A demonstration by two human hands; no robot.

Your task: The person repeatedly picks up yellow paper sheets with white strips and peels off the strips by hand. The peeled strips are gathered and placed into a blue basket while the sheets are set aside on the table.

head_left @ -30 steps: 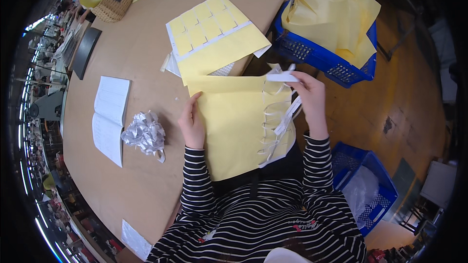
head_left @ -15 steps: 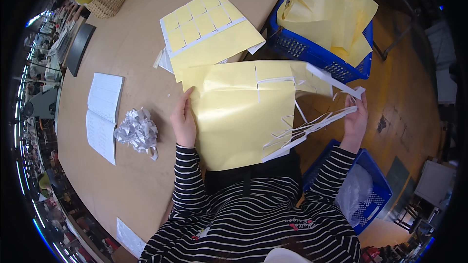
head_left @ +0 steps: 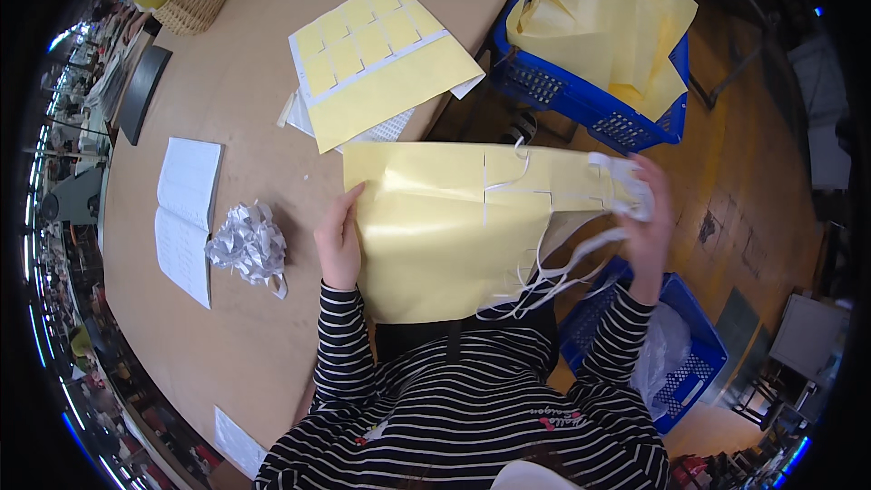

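Observation:
A yellow sheet (head_left: 426, 236) with cut lines spans the space in front of my body, over the table's right edge. My left hand (head_left: 340, 240) grips its left edge, thumb on top. At its right end, my right hand (head_left: 651, 209) is closed on a bunch of white strips (head_left: 637, 183), somewhat blurred by motion. Thin strips (head_left: 562, 272) trail in loops from that hand to the sheet's lower right part. A second yellow sheet (head_left: 386, 63), with marked rectangles, lies on the table beyond.
A crumpled pile of white strips (head_left: 249, 240) sits beside an open notebook (head_left: 189, 218) on the table (head_left: 245, 82). One blue basket (head_left: 590, 109) holds yellow sheets at far right; another blue basket (head_left: 703, 354) with clear plastic stands near right. A wicker basket (head_left: 195, 0) is at far left.
My right hand has bunched the strips and moved slightly left and down; the strips now hang in looser curls. The held sheet has dropped nearer me, away from the sheet on the table.

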